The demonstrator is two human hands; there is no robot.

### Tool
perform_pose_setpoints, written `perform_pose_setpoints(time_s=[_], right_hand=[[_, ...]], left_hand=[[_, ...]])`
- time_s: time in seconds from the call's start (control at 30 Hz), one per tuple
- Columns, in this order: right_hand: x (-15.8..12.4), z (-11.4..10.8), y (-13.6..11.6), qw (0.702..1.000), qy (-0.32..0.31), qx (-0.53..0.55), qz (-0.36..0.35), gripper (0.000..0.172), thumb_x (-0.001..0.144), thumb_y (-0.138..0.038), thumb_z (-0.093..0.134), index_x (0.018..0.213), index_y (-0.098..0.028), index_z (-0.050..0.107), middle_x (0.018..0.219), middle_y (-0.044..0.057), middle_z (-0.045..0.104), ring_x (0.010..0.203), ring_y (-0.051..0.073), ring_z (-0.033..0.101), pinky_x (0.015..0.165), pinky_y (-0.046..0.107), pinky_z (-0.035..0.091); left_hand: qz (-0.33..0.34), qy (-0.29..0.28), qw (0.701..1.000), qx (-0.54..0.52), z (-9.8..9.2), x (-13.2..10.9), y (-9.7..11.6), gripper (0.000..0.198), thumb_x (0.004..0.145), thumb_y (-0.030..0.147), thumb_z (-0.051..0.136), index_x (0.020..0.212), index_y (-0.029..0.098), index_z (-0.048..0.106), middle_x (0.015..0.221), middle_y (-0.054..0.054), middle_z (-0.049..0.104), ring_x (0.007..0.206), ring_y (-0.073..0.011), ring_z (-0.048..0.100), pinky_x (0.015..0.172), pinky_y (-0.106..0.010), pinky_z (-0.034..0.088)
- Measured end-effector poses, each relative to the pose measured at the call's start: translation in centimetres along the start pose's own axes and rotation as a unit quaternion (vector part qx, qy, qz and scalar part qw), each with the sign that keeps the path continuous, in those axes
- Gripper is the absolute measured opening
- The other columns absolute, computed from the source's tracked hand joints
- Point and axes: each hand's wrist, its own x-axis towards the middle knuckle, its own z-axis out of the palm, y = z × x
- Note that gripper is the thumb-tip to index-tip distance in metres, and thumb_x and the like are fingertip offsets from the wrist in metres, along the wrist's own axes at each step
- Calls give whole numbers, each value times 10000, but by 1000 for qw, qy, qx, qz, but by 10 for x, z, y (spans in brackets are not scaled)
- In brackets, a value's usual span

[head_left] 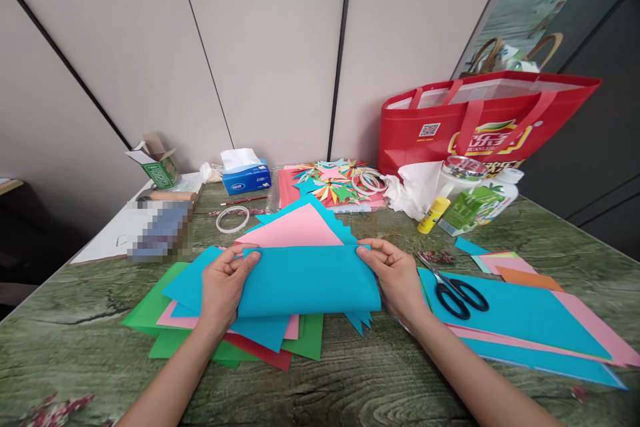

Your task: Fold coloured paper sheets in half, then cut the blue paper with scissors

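A blue sheet of paper (307,283), bent over on itself with a rounded lower fold, is held up in front of me. My left hand (227,277) pinches its upper left corner between thumb and fingers. At the upper right corner, my right hand (393,273) pinches it the same way. Behind and below it lies a pile of coloured paper, with a pink sheet (295,228) at the top and a green sheet (157,300) at the left. Scissors (457,293) with black handles rest to the right of my right hand, on a blue stack (525,313).
At the back stand a blue tissue box (246,178), several folded paper stars (333,180) and a red bag (450,127). A glue stick (433,215) and a green carton (470,210) are at the right. A tape roll (233,220) and a hammer (167,196) lie left.
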Motion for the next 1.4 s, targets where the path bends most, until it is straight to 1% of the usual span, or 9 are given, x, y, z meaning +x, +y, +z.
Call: perform_pose_setpoints(time_s=[0.17, 0.3, 0.43, 0.67, 0.9, 1.03, 1.13, 1.27, 1.4], right_hand=[[0, 0, 0, 1000, 3, -3, 1, 354, 577, -400, 752, 811, -164, 631, 496, -27, 588, 390, 76, 382, 398, 204, 277], [1, -1, 1, 1000, 1, -6, 0, 352, 581, -393, 752, 815, -161, 629, 471, -38, 569, 381, 66, 367, 388, 194, 261], [1, -2, 2, 1000, -1, -7, 2, 346, 594, -388, 746, 824, -157, 627, 449, -48, 544, 373, 59, 340, 380, 189, 237], [1, -2, 3, 1000, -3, -6, 7, 357, 575, -401, 754, 814, -165, 632, 458, -46, 562, 373, 65, 355, 392, 198, 251], [1, -1, 2, 1000, -7, -11, 6, 366, 580, -409, 749, 823, -164, 627, 431, -51, 529, 372, 67, 333, 390, 200, 229], [1, -1, 2, 1000, -5, -14, 3, 382, 575, -419, 748, 834, -168, 621, 422, -61, 511, 362, 62, 317, 382, 198, 221], [0, -1, 1, 1000, -5, -14, 0, 391, 579, -414, 746, 856, -172, 613, 412, -73, 493, 356, 53, 297, 376, 190, 206], [-1, 1, -1, 1000, -3, -11, -1, 381, 583, -406, 746, 847, -167, 610, 415, -72, 486, 361, 50, 294, 377, 188, 207], [-1, 1, -2, 1000, 0, -9, 0, 391, 569, -412, 752, 836, -163, 612, 419, -68, 493, 355, 51, 301, 372, 191, 216]], left_hand=[[18, 2, 1000, 15, 0, -2, 1, 411, 572, 419, 733, 871, 155, 630, 359, 87, 417, 327, -43, 281, 332, -154, 248], [27, 5, 999, 29, 0, -2, 0, 392, 586, 417, 725, 865, 157, 636, 356, 91, 393, 329, -39, 264, 333, -150, 233], [29, 6, 999, 29, 0, -2, -1, 386, 586, 417, 724, 858, 159, 632, 359, 91, 394, 336, -38, 257, 333, -149, 231], [25, 13, 999, 29, 1, -2, 1, 396, 567, 424, 732, 842, 157, 632, 364, 80, 424, 337, -43, 278, 335, -156, 247], [20, 17, 999, 27, 2, -2, 2, 403, 548, 426, 742, 831, 160, 629, 361, 87, 419, 330, -43, 272, 335, -158, 236], [18, 17, 999, 23, 2, -2, 2, 402, 542, 421, 745, 829, 167, 622, 377, 83, 444, 333, -48, 293, 341, -163, 252], [27, 12, 999, 27, 2, -3, 2, 391, 565, 412, 735, 851, 171, 620, 363, 98, 400, 327, -43, 267, 337, -155, 234], [44, 10, 999, 30, 2, -4, 3, 416, 603, 398, 717, 940, 178, 609, 352, 118, 320, 331, -35, 209, 329, -141, 184], [50, 8, 998, 34, 1, -4, 2, 415, 617, 398, 706, 951, 171, 608, 357, 115, 318, 334, -35, 206, 327, -141, 188]])
